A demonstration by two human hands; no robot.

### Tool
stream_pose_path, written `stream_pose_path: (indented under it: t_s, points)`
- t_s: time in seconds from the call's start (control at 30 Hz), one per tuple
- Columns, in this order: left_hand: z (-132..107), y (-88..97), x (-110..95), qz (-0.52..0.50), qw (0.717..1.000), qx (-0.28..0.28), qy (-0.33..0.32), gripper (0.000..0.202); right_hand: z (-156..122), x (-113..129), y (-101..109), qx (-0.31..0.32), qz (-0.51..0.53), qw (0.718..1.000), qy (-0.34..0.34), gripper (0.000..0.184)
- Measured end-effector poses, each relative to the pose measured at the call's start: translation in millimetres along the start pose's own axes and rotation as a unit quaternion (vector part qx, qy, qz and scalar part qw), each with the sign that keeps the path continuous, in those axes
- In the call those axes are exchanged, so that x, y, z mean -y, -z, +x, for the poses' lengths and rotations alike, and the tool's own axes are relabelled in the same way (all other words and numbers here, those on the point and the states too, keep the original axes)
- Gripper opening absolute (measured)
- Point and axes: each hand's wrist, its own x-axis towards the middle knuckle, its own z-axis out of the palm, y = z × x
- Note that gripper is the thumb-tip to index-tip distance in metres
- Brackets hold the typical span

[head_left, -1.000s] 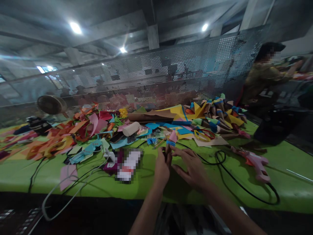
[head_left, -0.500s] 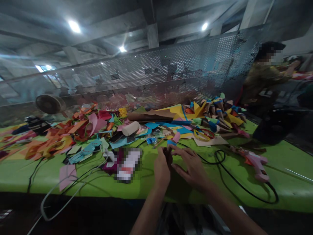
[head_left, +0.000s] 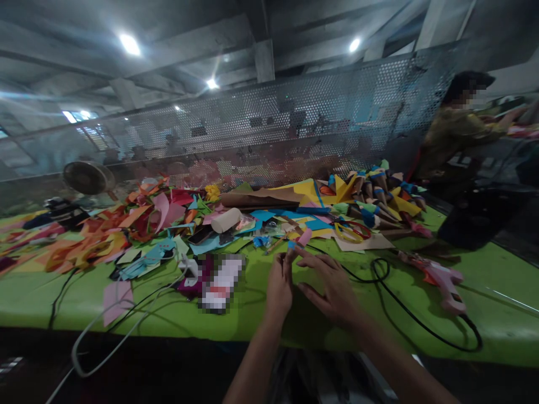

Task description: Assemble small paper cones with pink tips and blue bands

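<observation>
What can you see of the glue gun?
The pink glue gun looks plastic, with an orange-red part toward its front. It lies on the green tabletop, handle toward the near edge, blurred front pointing left and away. A black cable leaves the handle's end. Left hand and right hand are clear of it.

A small paper piece (head_left: 304, 237) with a pink tip is held, tilted, by the left hand (head_left: 279, 286) above the green worktop (head_left: 248, 320). The spread right hand (head_left: 334, 287) is placed with its fingertips right at it. A pink glue gun (head_left: 447, 283) is laid at the right; heaped paper scraps (head_left: 95, 238) are spread at the left.
</observation>
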Motion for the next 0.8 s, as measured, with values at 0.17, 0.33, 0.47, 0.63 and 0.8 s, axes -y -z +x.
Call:
stream_pose_path:
  t_s: [0.17,0.33,0.47,0.63,0.8]
  points:
    - [-1.7,2.3,-1.5,0.080,0.997,0.006,-0.024,0.033,0.7,-0.1,-0.9,0.011,-0.022,1.000,-0.007,0.030]
    - [-3.3,2.1,-1.8,0.119,0.992,0.001,-0.050,0.029,0.3,-1.4,-1.6,-0.003,-0.017,1.000,-0.005,0.032]
    - [-5.3,2.7,-1.1,0.141,0.988,-0.009,-0.063,0.024,0.7,-2.3,-2.2,0.005,-0.014,1.000,-0.005,0.034]
    - [-6.8,3.8,0.6,0.174,0.979,-0.005,-0.104,0.021,1.5,-0.7,-0.8,0.003,-0.007,1.000,-0.006,0.026]
    - [-6.4,1.1,1.6,0.160,0.980,-0.020,-0.119,0.026,1.6,-0.8,0.1,-0.001,-0.004,1.000,-0.008,0.027]
